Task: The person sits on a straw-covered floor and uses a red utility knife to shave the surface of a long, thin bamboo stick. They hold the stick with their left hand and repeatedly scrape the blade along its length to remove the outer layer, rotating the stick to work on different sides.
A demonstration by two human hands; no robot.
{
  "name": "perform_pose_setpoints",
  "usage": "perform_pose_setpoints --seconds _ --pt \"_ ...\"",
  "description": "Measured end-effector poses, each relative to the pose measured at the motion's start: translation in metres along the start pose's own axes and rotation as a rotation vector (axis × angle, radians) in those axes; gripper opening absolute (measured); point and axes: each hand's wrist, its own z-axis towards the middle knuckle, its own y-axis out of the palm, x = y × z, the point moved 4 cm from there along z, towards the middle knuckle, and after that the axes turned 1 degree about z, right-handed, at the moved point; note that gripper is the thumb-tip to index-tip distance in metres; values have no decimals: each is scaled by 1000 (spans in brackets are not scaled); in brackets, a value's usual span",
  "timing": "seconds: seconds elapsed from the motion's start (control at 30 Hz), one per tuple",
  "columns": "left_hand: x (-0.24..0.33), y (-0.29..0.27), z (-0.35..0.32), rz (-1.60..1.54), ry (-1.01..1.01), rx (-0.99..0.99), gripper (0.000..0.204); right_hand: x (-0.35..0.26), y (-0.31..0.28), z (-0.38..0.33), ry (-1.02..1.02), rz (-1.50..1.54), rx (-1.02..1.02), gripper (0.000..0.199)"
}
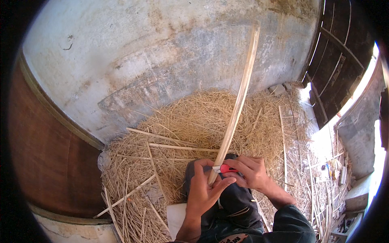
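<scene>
A long pale strip of wood or bamboo (239, 105) rises from my lap, slanting up and to the right, its far end in front of the wall. My left hand (202, 194) is closed round its lower end. Closed in my right hand (252, 172) is a red utility knife (228, 167). Its pale blade end crosses the strip just above my left hand's thumb, and both hands are close together over my dark-trousered legs. The fingers of my right hand partly cover the knife's handle.
Straw-like shavings (202, 113) heap against a stained wall (170, 60). Loose strips (178, 147) lie over them on the left, several more on the right. A brown panel (52, 141) stands at far left. Dark wooden boards (336, 52) and a concrete block (360, 192) are at right.
</scene>
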Motion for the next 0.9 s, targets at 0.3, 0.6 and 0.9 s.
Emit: perform_pose_setpoints --seconds 0.3,0.6,0.9 --pt "9 0 6 208 -35 32 31 2 0 1 61 -31 15 38" --pt "13 0 4 217 -22 23 32 1 -1 1 43 -74 44 35" --pt "0 -7 -5 160 -124 -15 32 4 0 4 53 -74 35 31"
